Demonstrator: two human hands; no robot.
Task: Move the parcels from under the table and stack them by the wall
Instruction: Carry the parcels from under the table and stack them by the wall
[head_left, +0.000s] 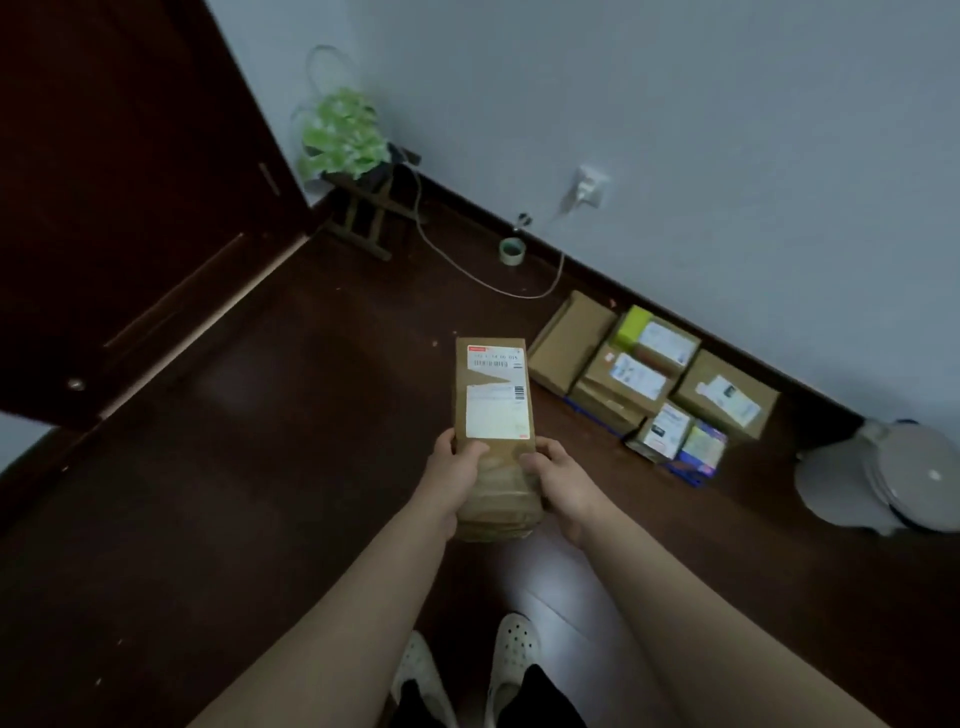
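I hold a long brown cardboard parcel (491, 395) with white shipping labels out in front of me, above the dark floor. My left hand (453, 467) grips its near left side and my right hand (558, 475) grips its near right side. To the right, several parcels (639, 379) lie grouped on the floor against the pale wall (727, 156); some are stacked two high. A flat brown box (569, 343) is at the group's left end.
A dark wooden door (130, 208) stands at the left. A green plant on a small wooden stand (358, 171) fills the corner. A cable runs from a wall socket (589, 187) across the floor, beside a roll of tape (512, 250). A grey round appliance (883, 473) sits at the right.
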